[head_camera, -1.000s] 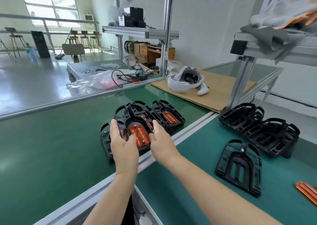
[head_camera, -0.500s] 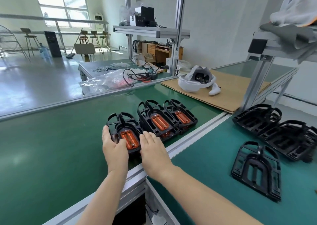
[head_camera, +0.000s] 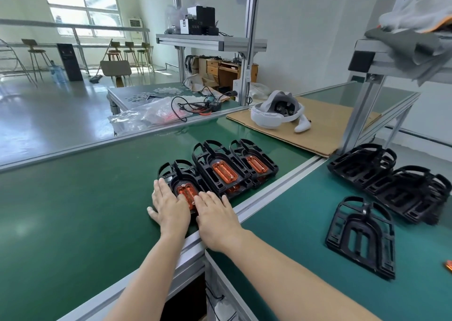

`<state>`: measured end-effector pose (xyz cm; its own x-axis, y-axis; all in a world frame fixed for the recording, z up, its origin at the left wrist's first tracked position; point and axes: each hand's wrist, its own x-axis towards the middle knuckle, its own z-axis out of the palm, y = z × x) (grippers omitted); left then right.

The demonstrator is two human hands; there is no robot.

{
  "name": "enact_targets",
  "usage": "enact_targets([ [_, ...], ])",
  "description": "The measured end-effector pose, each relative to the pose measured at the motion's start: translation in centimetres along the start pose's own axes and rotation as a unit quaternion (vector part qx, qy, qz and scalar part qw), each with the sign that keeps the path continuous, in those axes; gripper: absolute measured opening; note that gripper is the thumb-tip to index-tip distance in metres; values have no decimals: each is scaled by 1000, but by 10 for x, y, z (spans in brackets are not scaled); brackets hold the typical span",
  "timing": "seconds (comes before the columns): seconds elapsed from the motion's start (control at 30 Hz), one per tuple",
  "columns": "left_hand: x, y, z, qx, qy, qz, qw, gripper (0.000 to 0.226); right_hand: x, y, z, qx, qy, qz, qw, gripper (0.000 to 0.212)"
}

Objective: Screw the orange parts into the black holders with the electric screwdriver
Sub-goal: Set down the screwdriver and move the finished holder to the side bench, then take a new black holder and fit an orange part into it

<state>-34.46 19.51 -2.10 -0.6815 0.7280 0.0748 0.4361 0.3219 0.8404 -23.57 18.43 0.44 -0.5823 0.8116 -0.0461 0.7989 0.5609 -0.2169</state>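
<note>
1. Resting flat on the green surface [head_camera: 73, 210] at the near left of a row, the nearest black holder [head_camera: 182, 177] carries an orange part [head_camera: 187, 193] with small screw heads visible at both ends, so it looks finished.
2. The left hand [head_camera: 170, 204] lies on the holder's left side with fingers straight and spread, and the right hand [head_camera: 215, 216] lies on its right side the same way. Neither hand grips anything.
3. Two more fitted holders, the middle one [head_camera: 221, 168] and the far one [head_camera: 254, 161], sit just beside it, overlapping.
4. On the right-hand surface [head_camera: 281, 235], one empty holder [head_camera: 362, 237] lies alone, with a stack of empty holders [head_camera: 396, 181] behind it.
5. A loose orange piece [head_camera: 448, 265] peeks in at the right edge.
6. By my count three are done and several remain; I see no screwdriver.
</note>
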Motion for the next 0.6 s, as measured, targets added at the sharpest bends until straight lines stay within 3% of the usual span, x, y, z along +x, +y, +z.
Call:
enact_targets([
  [0.2,-4,9,-5,57,18,6,998,60,-13,1,-5,35,44,-1,998,54],
  [0.37,-24,30,-3,52,81,112,989,51,-40,6,-11,79,123,86,985,50],
  [0.6,-71,62,26,-11,2,190,982,46,-89,51,-20,130,154,209,957,49],
])
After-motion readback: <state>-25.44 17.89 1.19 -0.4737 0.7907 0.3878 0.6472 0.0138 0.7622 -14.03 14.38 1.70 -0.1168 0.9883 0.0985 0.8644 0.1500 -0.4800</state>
